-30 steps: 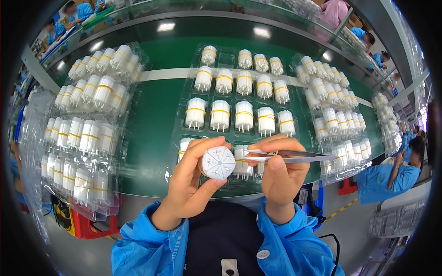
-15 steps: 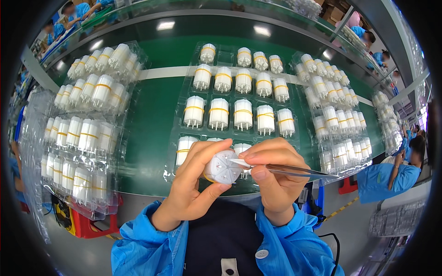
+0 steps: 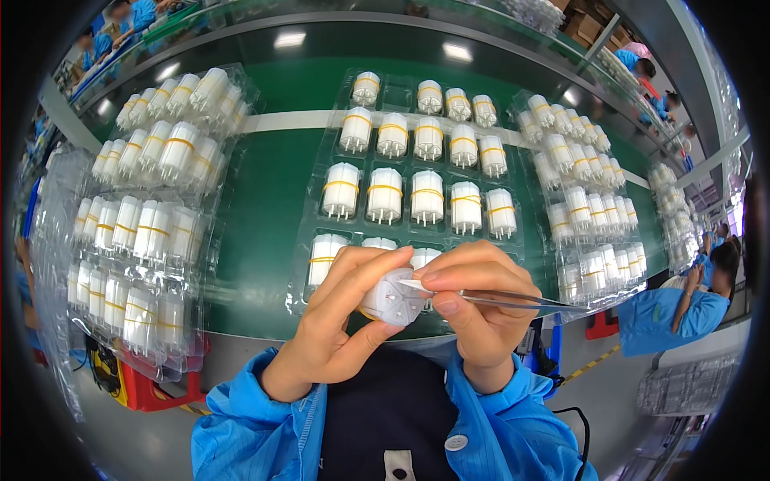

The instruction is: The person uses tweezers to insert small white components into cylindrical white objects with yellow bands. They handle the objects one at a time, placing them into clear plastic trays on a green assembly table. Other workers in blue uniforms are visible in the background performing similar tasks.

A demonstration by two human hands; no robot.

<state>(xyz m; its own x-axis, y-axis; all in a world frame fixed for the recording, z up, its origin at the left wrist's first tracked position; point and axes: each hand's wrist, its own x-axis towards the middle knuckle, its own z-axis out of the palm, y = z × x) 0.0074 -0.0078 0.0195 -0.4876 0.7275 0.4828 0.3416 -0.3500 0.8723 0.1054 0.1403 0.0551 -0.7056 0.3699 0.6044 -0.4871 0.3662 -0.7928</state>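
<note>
Clear plastic blister trays cover the green work surface (image 3: 265, 208). The middle tray (image 3: 417, 172) carries rows of white cylindrical plugs, each ringed by a thin yellow band, pins pointing toward the person. A stack of trays on the left (image 3: 136, 232) and a tray on the right (image 3: 585, 208) hold more of the same banded white parts. A white stripe (image 3: 289, 122) runs across the green surface behind them.

Close in, the left hand (image 3: 337, 321) is wrapped around one white plug (image 3: 391, 297), thumb below and fingers over the top, its round end face turned up toward the camera. The right hand (image 3: 473, 301) pinches metal tweezers (image 3: 513, 299), thumb and forefinger squeezed on the blades, tips resting on the plug's end face. Both hands meet just over the near edge of the middle tray, blue sleeves (image 3: 257, 425) coming up from below.

Against a second ago, the plug has tipped and is now more covered by the fingers, and the right hand has closed in over it. At the right edge, another person in blue (image 3: 670, 317) leans over.
</note>
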